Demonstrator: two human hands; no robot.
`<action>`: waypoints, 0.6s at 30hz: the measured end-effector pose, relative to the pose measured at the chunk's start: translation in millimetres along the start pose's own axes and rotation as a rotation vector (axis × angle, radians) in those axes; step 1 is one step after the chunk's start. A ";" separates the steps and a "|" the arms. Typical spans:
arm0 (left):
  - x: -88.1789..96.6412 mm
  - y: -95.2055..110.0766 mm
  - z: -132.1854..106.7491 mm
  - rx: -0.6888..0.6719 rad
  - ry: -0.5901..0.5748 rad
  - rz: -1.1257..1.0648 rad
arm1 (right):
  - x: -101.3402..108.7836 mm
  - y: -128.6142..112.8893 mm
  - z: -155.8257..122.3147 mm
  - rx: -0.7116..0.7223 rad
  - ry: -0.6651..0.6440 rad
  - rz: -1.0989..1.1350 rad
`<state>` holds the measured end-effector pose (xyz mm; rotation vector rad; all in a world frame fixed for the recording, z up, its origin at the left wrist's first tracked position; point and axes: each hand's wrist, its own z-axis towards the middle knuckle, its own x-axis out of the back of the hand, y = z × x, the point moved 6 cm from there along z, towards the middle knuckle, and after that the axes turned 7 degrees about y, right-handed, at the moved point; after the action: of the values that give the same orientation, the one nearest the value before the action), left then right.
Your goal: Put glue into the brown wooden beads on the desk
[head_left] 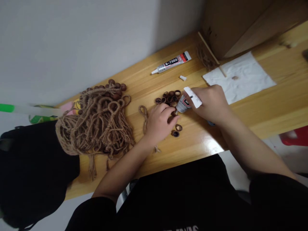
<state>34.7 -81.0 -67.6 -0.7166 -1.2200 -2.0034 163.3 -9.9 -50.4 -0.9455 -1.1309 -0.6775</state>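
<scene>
My right hand [209,102] is closed around a glue tube [184,104], its nozzle end tilted down toward my left hand. Between the thumb and fingers of my left hand [160,123] is a small brown nut shell half [175,113], mostly hidden by the fingertips. The tube's tip meets or nearly meets this shell; I cannot tell which. Several more shell halves [171,94] cluster just beyond my fingers, and a dark shell half [175,133] lies on the near side. Partly under my left hand runs a short looped cord [143,112].
A second glue tube [171,64] lies behind, with a white cap [183,78] near it. Left is a heap of knotted brown cords [103,122] and round brown nuts [116,89]. White tissue [250,77], a thin stick [209,48] and a cardboard box [231,25] are right. A black bag [36,166] sits left.
</scene>
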 end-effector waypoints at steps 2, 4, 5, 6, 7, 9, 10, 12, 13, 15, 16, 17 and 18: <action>-0.3 -0.2 0.2 0.003 -0.002 -0.005 | 0.7 -0.3 0.3 -0.006 0.008 -0.007; -0.4 -0.2 0.3 0.001 0.000 -0.008 | 0.3 -0.6 0.4 -0.018 -0.014 -0.026; -0.3 -0.3 0.3 -0.001 0.002 -0.007 | -0.2 -0.7 0.4 -0.028 -0.034 -0.036; -0.2 -0.3 0.3 -0.004 0.004 -0.005 | -0.7 -0.6 0.4 -0.041 -0.056 -0.043; -0.1 -0.3 0.3 -0.006 0.005 -0.002 | -1.1 -0.5 0.4 -0.055 -0.074 -0.047; 0.1 -0.4 0.3 -0.008 0.006 0.003 | -1.1 -0.7 0.4 -0.072 -0.093 -0.044; 0.3 -0.4 0.3 -0.007 0.007 0.004 | -0.9 -0.7 0.4 -0.075 -0.092 -0.040; 0.4 -0.3 0.3 -0.007 0.004 0.003 | 0.4 0.0 0.4 -0.080 -0.069 -0.027; 0.5 -0.2 0.3 -0.008 0.004 0.003 | 1.2 0.4 0.3 -0.080 -0.053 -0.018; 0.8 0.3 0.3 -0.014 0.007 0.004 | 2.6 1.1 -0.1 -0.069 -0.025 0.005; 1.0 0.7 0.3 -0.019 0.011 0.005 | 3.1 1.3 -0.3 -0.063 -0.017 0.012; 1.1 0.9 0.2 -0.024 0.015 0.005 | 3.3 1.6 -0.5 -0.058 -0.015 0.014; 1.3 1.0 0.1 -0.027 0.018 0.006 | 3.5 2.1 -0.6 -0.055 -0.015 0.009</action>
<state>34.8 -81.6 -66.0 -0.7129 -1.1807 -2.0212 166.3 -9.4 -47.8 -1.0037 -1.1252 -0.6984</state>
